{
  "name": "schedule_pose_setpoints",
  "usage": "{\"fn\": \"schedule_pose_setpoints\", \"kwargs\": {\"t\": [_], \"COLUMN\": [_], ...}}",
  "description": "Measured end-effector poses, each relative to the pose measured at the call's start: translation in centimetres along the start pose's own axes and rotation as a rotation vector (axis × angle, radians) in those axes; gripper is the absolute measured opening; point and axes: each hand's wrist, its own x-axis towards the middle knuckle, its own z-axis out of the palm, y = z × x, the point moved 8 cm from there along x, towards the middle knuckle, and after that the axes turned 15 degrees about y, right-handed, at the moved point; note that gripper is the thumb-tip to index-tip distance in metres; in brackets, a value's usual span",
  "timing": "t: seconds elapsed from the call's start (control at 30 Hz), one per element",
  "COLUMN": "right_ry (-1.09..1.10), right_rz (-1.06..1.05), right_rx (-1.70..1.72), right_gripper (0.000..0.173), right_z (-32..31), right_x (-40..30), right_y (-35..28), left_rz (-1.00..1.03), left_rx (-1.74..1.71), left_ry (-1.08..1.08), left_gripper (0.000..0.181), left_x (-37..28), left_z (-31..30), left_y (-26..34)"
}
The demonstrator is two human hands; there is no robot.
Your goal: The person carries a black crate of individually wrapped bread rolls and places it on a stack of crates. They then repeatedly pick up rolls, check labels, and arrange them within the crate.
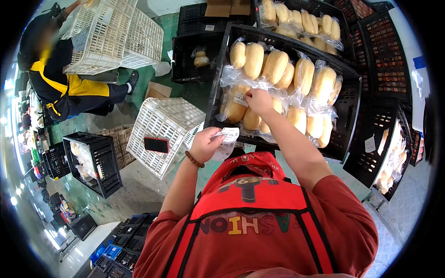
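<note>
My left hand [207,144] grips a strip of printed white labels [227,137] just off the near edge of a large black plastic crate [217,69]. Inside the crate, two rows of oblong yellow gourds or squash [276,66] lie in clear plastic bags. With its fingers bent downward, my right hand [259,100] touches the edge of a white label [240,98] on a bagged gourd [235,110] at the near left. Whether those fingers pinch the label or press on it is hidden.
Left of me, a phone [156,145] rests on an upturned white plastic crate [167,120]. A co-worker [69,80] stands by stacked white crates [107,38]. More bagged gourds fill another black crate [302,22] behind. Black crates [370,146] stand at right; a smaller one [94,163] sits at left.
</note>
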Motion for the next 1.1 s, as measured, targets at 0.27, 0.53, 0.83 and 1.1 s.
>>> {"fn": "schedule_pose_setpoints", "kwargs": {"t": [0.27,0.53,0.83,1.1], "right_ry": [0.158,-0.232,-0.058,0.158], "right_rz": [-0.16,0.427,0.481,0.318], "right_rx": [-0.042,1.345,1.215,0.397], "right_gripper": [0.025,0.016,0.005,0.02], "right_z": [-5.3,-3.3,-3.9,-6.5], "right_x": [-3.0,-12.2,-13.8,-8.2], "right_y": [-3.9,-3.9,0.0,5.8], "left_rz": [-0.104,-0.172,-0.021,-0.122], "left_rx": [-0.426,-0.416,-0.083,0.017], "left_ry": [0.084,0.011,0.053,-0.168], "left_gripper": [0.016,0.013,0.016,0.018], "left_x": [0.2,1.5,2.6,1.8], "left_z": [0.7,2.9,6.2,7.2], "left_y": [0.0,0.9,0.5,-0.9]}}
